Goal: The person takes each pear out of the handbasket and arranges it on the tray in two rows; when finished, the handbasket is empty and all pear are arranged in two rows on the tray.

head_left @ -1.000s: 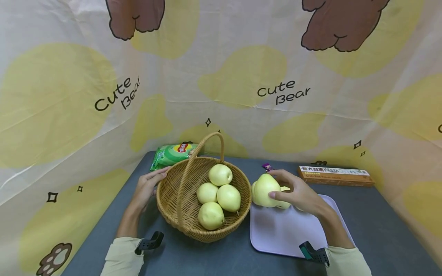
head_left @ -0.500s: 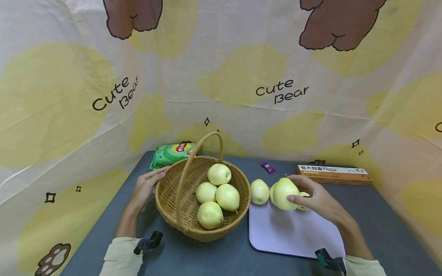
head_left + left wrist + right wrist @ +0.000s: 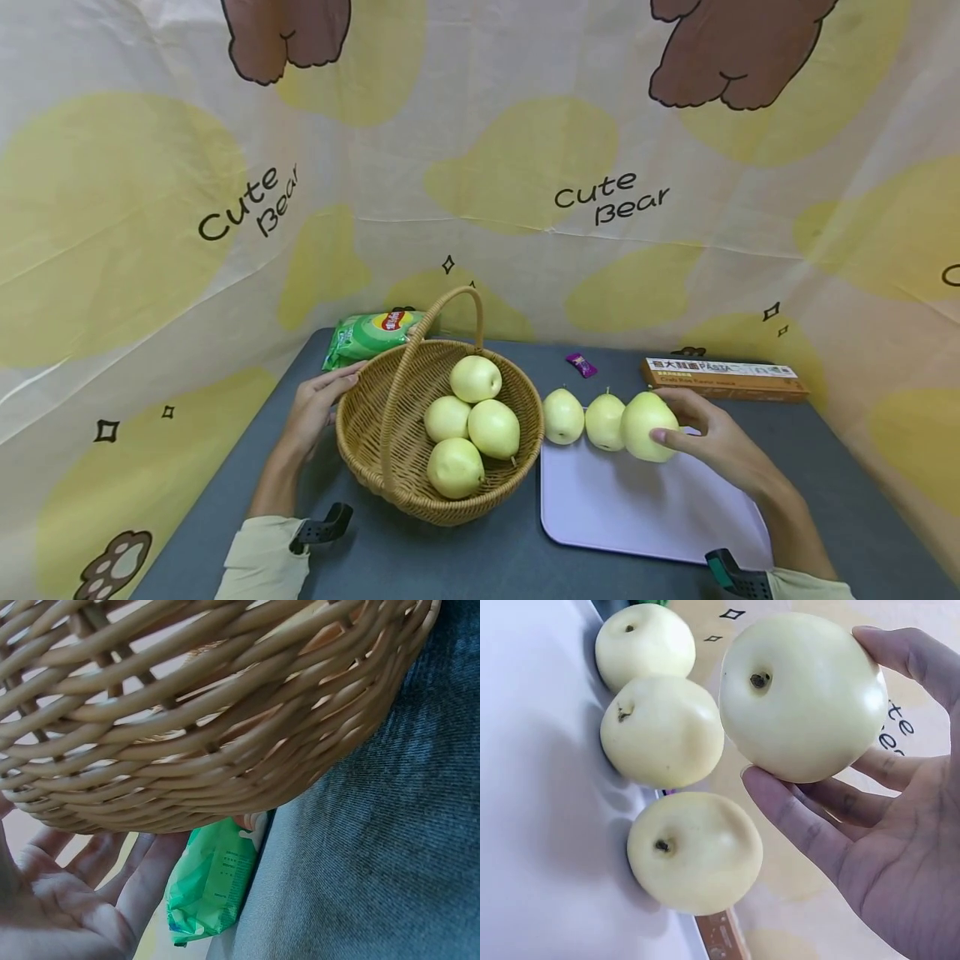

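Observation:
My right hand (image 3: 723,442) holds a pale green-yellow pear (image 3: 649,427) above the far part of a lilac tray (image 3: 622,512). In the right wrist view, thumb and fingers pinch this pear (image 3: 802,697) by its sides. Two pears, a left one (image 3: 563,417) and a middle one (image 3: 605,422), stand along the tray's far edge. A third pear (image 3: 695,853) of that row shows in the right wrist view; the held one hides it from the head. My left hand (image 3: 311,417) rests against the left side of a wicker basket (image 3: 375,467), its fingers extended. Several pears (image 3: 457,468) lie inside.
Behind the basket lies a green snack bag (image 3: 371,337). A small purple wrapped candy (image 3: 581,365) is beyond the tray, and a long orange-brown pasta box (image 3: 727,380) at the back right. Patterned cloth (image 3: 480,167) walls the table; the basket's tall handle (image 3: 472,292) arches up.
My right hand has moved to the right with the pear, from the left end of the row to its right end, uncovering the left and middle pears. The left hand stays at the basket.

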`<action>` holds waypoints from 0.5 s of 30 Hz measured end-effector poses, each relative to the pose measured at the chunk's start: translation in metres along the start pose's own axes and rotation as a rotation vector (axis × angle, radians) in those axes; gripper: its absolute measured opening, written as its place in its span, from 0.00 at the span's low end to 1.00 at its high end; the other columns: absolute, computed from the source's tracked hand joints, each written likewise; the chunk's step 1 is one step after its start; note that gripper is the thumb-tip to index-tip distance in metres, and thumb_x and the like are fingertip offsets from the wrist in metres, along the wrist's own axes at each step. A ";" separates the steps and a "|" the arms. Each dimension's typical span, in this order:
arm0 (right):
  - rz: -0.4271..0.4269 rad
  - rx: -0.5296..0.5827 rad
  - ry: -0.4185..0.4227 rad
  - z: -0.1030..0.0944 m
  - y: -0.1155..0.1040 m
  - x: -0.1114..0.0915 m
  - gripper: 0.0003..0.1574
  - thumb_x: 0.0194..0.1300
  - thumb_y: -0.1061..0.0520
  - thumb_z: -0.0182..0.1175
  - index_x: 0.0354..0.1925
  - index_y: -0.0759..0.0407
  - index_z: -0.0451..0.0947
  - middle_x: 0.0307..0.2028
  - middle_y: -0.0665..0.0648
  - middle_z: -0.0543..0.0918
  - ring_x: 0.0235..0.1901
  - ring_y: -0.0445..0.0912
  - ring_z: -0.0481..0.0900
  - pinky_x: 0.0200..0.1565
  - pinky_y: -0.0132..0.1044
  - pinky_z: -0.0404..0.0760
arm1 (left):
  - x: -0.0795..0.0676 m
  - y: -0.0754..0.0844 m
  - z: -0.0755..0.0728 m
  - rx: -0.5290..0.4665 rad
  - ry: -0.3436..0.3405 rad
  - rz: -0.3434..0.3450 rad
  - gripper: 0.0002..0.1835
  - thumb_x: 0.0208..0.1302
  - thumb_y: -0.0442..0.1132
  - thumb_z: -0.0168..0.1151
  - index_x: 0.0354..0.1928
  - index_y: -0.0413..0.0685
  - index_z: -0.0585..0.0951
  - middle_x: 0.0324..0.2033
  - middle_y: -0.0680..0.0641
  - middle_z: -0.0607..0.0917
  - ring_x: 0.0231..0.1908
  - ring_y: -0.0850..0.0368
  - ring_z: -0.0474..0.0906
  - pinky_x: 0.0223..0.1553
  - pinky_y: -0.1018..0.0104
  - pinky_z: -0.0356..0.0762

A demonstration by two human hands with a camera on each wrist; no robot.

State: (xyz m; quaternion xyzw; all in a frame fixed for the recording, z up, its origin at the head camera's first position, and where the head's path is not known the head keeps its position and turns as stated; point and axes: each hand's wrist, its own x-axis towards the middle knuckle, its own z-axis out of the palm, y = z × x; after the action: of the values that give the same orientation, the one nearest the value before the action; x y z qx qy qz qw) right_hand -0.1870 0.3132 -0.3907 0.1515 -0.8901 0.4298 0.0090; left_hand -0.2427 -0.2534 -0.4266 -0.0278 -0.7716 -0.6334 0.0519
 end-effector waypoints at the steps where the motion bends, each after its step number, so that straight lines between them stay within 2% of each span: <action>1: 0.000 -0.003 0.003 -0.001 0.001 0.000 0.34 0.75 0.51 0.66 0.74 0.52 0.71 0.66 0.55 0.77 0.57 0.41 0.78 0.54 0.51 0.76 | 0.000 0.000 0.000 -0.002 0.000 0.000 0.27 0.81 0.52 0.59 0.71 0.43 0.79 0.58 0.52 0.87 0.51 0.66 0.84 0.45 0.63 0.89; 4: 0.014 -0.007 0.007 -0.002 0.005 0.000 0.34 0.75 0.50 0.66 0.75 0.52 0.70 0.66 0.56 0.77 0.56 0.41 0.78 0.54 0.50 0.76 | 0.001 0.001 0.000 -0.009 0.001 -0.002 0.27 0.81 0.52 0.59 0.71 0.42 0.79 0.57 0.54 0.87 0.50 0.66 0.85 0.44 0.63 0.89; 10: 0.031 -0.020 0.009 -0.008 0.012 -0.002 0.35 0.76 0.50 0.65 0.76 0.56 0.68 0.68 0.59 0.75 0.61 0.54 0.76 0.53 0.49 0.77 | 0.001 0.001 0.000 -0.031 -0.006 -0.003 0.26 0.81 0.50 0.58 0.71 0.41 0.79 0.57 0.54 0.87 0.50 0.65 0.85 0.44 0.62 0.90; 12: 0.040 -0.025 0.013 -0.010 0.015 -0.002 0.35 0.77 0.50 0.64 0.76 0.56 0.68 0.68 0.59 0.75 0.61 0.52 0.76 0.53 0.47 0.77 | 0.001 0.002 0.000 -0.033 -0.003 -0.008 0.26 0.81 0.49 0.58 0.71 0.42 0.79 0.57 0.53 0.87 0.50 0.65 0.85 0.44 0.61 0.90; 15: 0.063 -0.025 0.022 -0.014 0.019 -0.003 0.36 0.77 0.50 0.64 0.76 0.57 0.67 0.67 0.59 0.76 0.59 0.42 0.78 0.53 0.40 0.79 | 0.000 0.002 0.000 -0.028 0.001 -0.017 0.26 0.81 0.50 0.59 0.71 0.42 0.80 0.57 0.52 0.87 0.51 0.65 0.84 0.44 0.62 0.90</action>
State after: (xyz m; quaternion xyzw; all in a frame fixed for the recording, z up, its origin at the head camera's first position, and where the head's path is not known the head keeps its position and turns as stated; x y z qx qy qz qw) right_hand -0.1912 0.3363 -0.3970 0.1183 -0.8995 0.4205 0.0073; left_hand -0.2427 -0.2529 -0.4251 -0.0215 -0.7630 -0.6444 0.0465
